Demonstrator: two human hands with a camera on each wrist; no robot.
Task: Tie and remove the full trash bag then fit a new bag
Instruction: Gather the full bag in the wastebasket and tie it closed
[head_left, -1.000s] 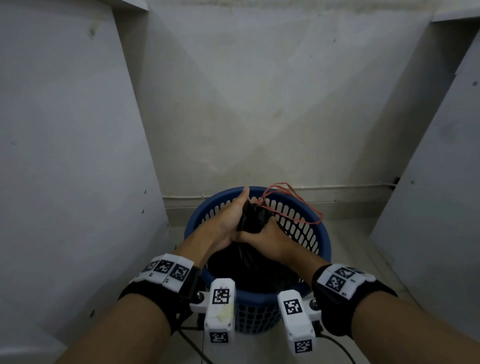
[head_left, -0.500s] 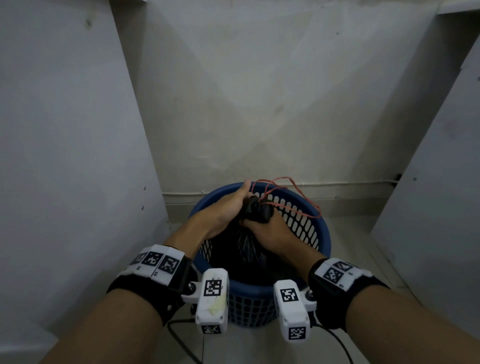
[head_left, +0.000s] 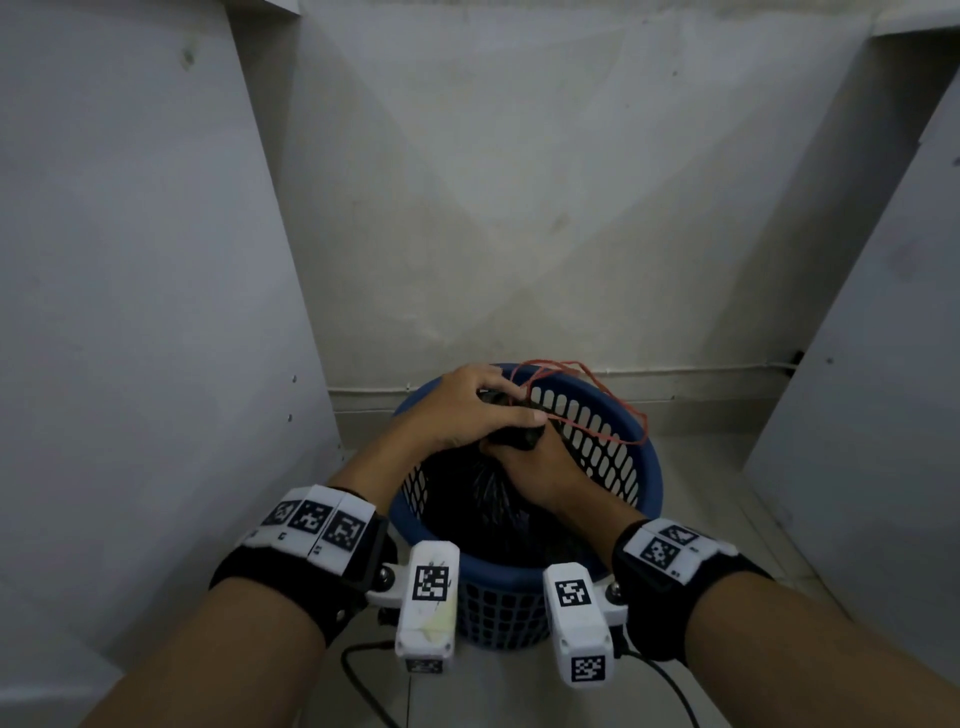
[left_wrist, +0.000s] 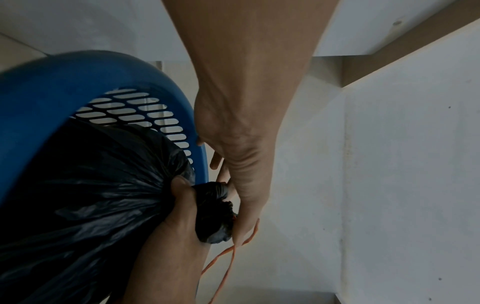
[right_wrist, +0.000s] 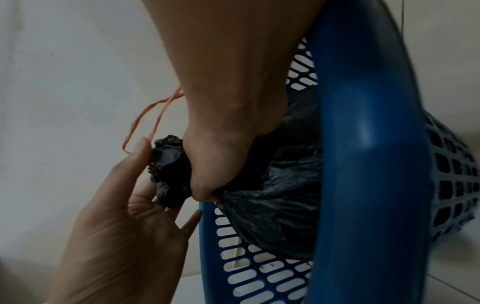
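Note:
A blue slotted basket (head_left: 519, 571) stands on the floor with a full black trash bag (head_left: 483, 499) inside. My right hand (head_left: 535, 467) grips the bag's gathered neck (right_wrist: 168, 160) just below its bunched top. My left hand (head_left: 467, 410) lies over that top, thumb across it. It pinches a thin orange string (head_left: 608, 415) against the plastic. The string's loose loops hang over the basket's far rim. In the left wrist view the string (left_wrist: 223, 267) trails away from my thumb, beside the bag (left_wrist: 91, 195).
White panels (head_left: 130, 312) close in on the left and right (head_left: 883, 364), with a pale wall (head_left: 519, 208) behind the basket. A thin pipe (head_left: 701, 371) runs along the wall's base. Black cables (head_left: 363, 686) lie on the tiled floor in front.
My left hand has moved from the left side of the bag's neck over its top, carrying the string with it. My right hand keeps its grip on the neck.

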